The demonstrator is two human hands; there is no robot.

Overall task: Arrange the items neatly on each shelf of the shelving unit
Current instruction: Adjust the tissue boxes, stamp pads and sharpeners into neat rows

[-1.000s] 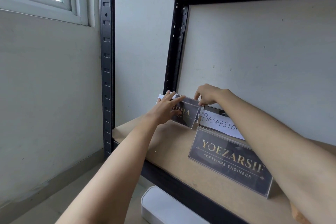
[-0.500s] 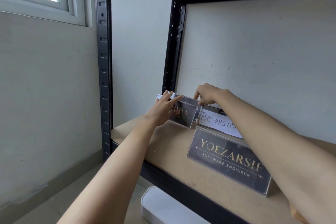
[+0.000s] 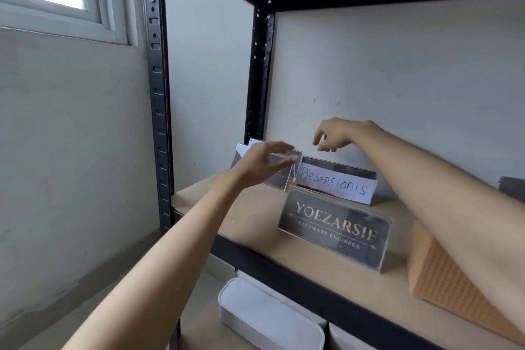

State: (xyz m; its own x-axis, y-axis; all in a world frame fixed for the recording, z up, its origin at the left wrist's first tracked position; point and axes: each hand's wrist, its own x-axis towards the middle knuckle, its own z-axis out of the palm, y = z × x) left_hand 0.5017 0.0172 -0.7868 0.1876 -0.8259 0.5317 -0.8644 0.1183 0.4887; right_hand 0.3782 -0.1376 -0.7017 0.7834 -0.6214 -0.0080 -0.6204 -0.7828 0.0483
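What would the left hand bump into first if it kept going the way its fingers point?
Probably the small dark acrylic name sign at the back left of the wooden shelf. The left hand hovers open just before it, though the gap is hard to judge.

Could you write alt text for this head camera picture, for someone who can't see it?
Two bare hands, left hand and right hand, hover over acrylic name signs on a wooden shelf; neither holds anything. One sign reads "YOEZARSIF, Software Engineer"; another reads "Resepsionis".

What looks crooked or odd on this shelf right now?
The front nameplate sits angled to the shelf edge instead of square. The handwritten sign holds a loose paper slip, unlike the printed plates.
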